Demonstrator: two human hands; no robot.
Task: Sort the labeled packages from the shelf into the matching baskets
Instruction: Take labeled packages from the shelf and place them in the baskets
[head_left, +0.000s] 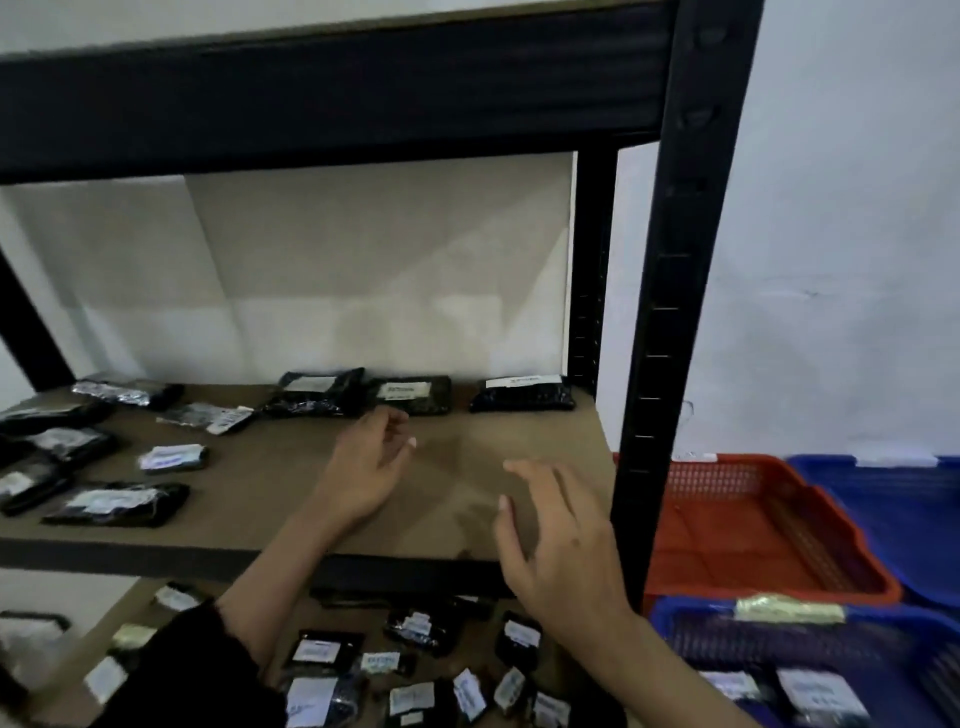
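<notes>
Both of my hands reach over the brown shelf board (467, 467) and hold nothing. My left hand (369, 467) hovers with relaxed fingers just in front of a black package with a white label (410, 394) at the back. My right hand (556, 540) is spread open above the shelf's front right edge. Two more labeled black packages lie at the back, one to the left (314, 392) and one to the right (522, 394). Several others lie at the shelf's left (117, 501). An orange basket (753, 530) stands to the right.
A black shelf post (670, 312) stands between my right hand and the baskets. A blue basket (779, 665) holding labeled packages sits at the lower right, another blue basket (893, 499) behind it. Several labeled packages (415, 670) cover the lower shelf. A black beam (332, 88) runs overhead.
</notes>
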